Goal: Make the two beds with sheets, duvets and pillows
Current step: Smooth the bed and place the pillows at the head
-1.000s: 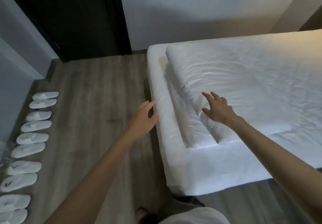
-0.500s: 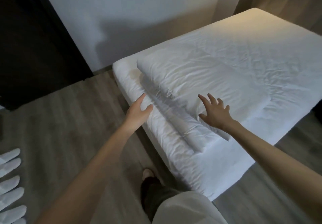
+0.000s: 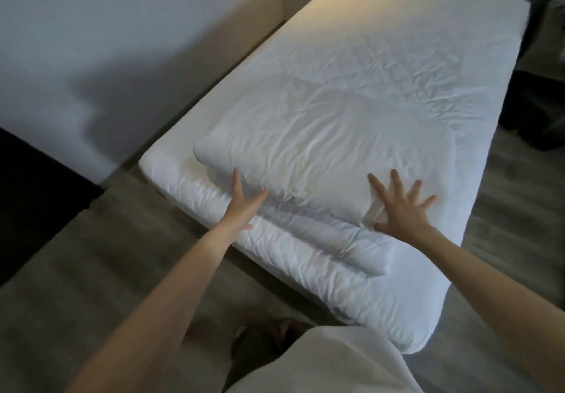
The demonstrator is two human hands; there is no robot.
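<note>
A folded white duvet (image 3: 321,160) lies across the near half of the bed (image 3: 382,65), its layered edge just inside the near mattress edge. The left hand (image 3: 244,201), fingers straight, touches that fold at its near left. The right hand (image 3: 400,206) lies flat and spread wide on the duvet's near right. Bare wooden floor (image 3: 122,255) lies open to the left.
</note>
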